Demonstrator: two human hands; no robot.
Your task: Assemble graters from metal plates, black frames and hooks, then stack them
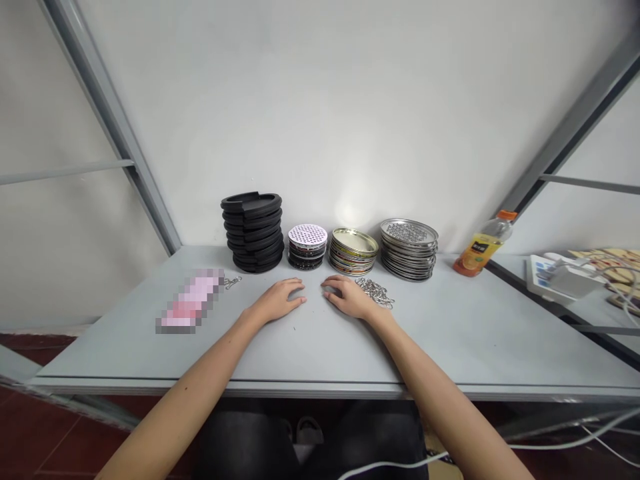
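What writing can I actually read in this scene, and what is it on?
No text is readable.
The orange-capped drink bottle has a dark label with characters, too small to read.
The pink object is pixelated and unreadable.
The white power strip shows only tiny blue marks.

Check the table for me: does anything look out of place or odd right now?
The stack of black rings looks uneven: its pieces sit offset and lean, less tidy than the stack of silver metal discs. The pink item on the left of the table is pixelated, so what it is cannot be told.
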